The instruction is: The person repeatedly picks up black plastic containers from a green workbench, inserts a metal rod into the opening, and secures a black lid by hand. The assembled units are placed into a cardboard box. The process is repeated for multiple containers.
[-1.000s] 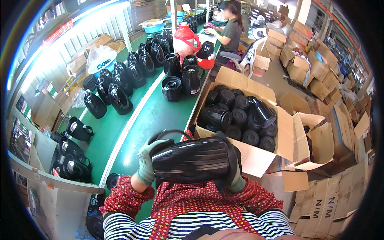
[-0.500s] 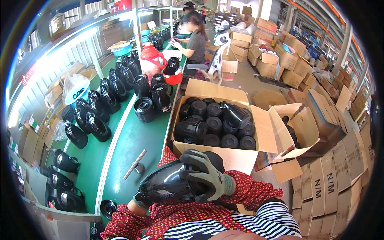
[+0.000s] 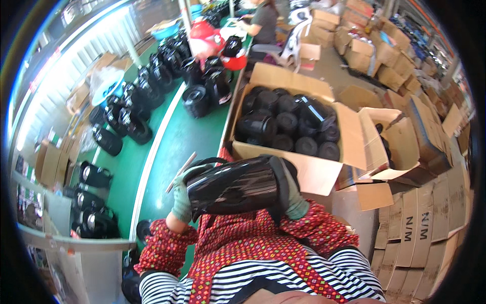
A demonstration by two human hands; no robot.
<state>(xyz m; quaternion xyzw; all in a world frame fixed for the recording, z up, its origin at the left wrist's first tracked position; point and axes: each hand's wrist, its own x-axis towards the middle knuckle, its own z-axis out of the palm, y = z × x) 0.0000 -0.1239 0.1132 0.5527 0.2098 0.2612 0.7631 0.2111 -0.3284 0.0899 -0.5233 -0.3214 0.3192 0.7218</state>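
A glossy black jug body [image 3: 233, 185], like a vacuum jug's shell, lies sideways in front of my chest. My left hand [image 3: 183, 195], in a grey-green glove with dark fingers, is closed around its left end; the jug covers part of the fingers. At the other end my right hand [image 3: 294, 195], gloved alike, grips the jug near a wide black rim; its fingertips are hidden. Just beyond my left hand a metal bar [image 3: 180, 172] stands over the green bench [image 3: 164, 164].
Many black jugs [image 3: 134, 124] stand in rows along the bench, with stacked black parts [image 3: 196, 101] nearer. An open carton [image 3: 298, 169] full of black pieces sits ahead right; another open carton [image 3: 405, 147] adjoins it. Flat cartons [image 3: 405, 238] are stacked at right. A person [image 3: 266, 23] sits farther along.
The jug has risen and turned more level. My right hand has moved from its top to its right end, and my left hand has come up. The whole view has shifted.
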